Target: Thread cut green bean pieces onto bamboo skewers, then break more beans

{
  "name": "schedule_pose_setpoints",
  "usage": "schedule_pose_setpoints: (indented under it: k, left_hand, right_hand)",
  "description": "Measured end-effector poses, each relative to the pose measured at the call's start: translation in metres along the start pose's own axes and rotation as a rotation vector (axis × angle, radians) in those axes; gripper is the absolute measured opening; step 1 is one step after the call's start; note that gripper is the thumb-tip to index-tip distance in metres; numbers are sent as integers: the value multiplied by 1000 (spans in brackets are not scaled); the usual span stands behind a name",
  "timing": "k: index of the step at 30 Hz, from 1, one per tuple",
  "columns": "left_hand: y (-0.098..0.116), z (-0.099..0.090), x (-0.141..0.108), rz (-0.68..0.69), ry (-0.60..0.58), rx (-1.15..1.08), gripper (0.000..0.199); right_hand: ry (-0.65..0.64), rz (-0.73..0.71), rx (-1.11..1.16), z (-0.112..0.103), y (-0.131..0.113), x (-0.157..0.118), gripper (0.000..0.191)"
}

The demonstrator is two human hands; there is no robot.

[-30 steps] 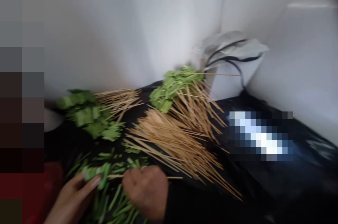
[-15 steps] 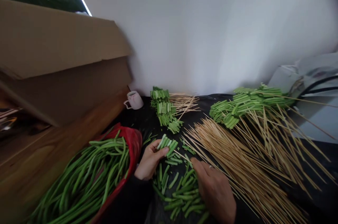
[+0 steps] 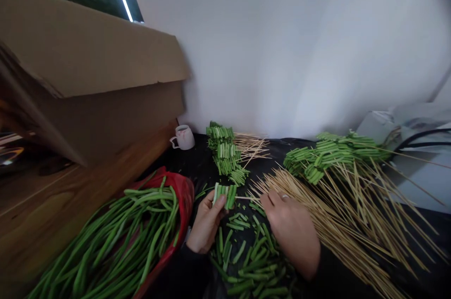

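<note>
Between the thumb and fingers of my left hand [image 3: 207,220] is a row of short green bean pieces [image 3: 225,195] threaded side by side on a skewer. My right hand [image 3: 292,231], wearing a ring, pinches the bare part of that skewer [image 3: 246,198] to the right of the pieces. Loose cut bean pieces [image 3: 259,268] lie on the black sheet below and between my hands. Beyond my left hand is a stack of filled skewers [image 3: 225,151]. A big bundle of bare skewers [image 3: 317,214] lies beside my right hand.
Long uncut beans [image 3: 116,238] fill a red bag [image 3: 183,200] at the left. A white mug [image 3: 184,138] stands near the wall, beside a cardboard box [image 3: 95,55]. More filled skewers [image 3: 334,151] are piled at the right, near a plastic bag [image 3: 419,118].
The held skewer has turned from slanting to nearly level, and my right hand has risen along with it. The whole view has shifted a little.
</note>
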State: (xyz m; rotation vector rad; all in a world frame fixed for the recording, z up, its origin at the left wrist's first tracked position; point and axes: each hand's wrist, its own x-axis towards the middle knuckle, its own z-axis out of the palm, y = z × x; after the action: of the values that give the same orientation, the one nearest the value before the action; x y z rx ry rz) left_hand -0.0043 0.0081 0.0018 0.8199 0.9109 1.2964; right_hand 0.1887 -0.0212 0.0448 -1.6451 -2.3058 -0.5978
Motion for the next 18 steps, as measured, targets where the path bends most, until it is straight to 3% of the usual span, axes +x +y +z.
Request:
schedule_pose_setpoints:
  k: [3,7,13,18]
  left_hand:
    - [-4,-1,2,24,67,-5,48]
    - [-12,-2,5,111,166,172,50]
    - [-17,-7,7,257,164,370,45]
    - [-14,-8,5,291,173,449,42]
  right_hand:
    - [-25,-25,-39,3,13,27,15]
    - [-69,12,-1,21,37,67,19]
    - [-122,-18,13,59,51,124,24]
    - [-157,-32,45,86,53,158,23]
